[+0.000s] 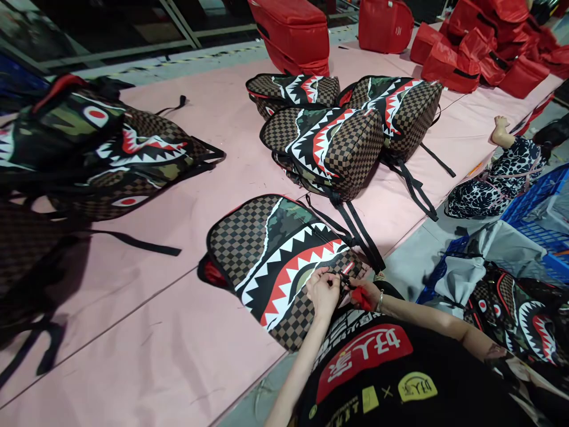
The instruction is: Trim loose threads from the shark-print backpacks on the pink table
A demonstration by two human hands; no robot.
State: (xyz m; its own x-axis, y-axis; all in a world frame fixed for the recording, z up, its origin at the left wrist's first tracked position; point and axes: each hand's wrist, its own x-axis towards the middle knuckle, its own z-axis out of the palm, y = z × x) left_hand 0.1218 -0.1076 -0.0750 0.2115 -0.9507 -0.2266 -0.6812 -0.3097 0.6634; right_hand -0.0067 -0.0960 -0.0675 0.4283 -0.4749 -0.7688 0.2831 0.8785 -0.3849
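Observation:
A backpack (267, 261) with brown checks, camouflage and a shark-mouth print lies flat at the table's near edge, close to my body. My left hand (323, 289) rests over its lower part, thumb and fingertips pinched together; whatever is between them is too small to make out. Just to the right, my right hand (365, 295) is closed round a small dark tool (345, 279), with a red piece (362, 298) showing at the palm. The tool's tip points at my left fingertips. Its exact kind is not clear.
More shark-print backpacks (329, 148) lie beyond, straps trailing, and others (133, 154) are heaped at left on the pink table (178, 320). Red bags (293, 35) stand at the back. A person in a patterned garment (498, 178) and blue crates (537, 207) are at right.

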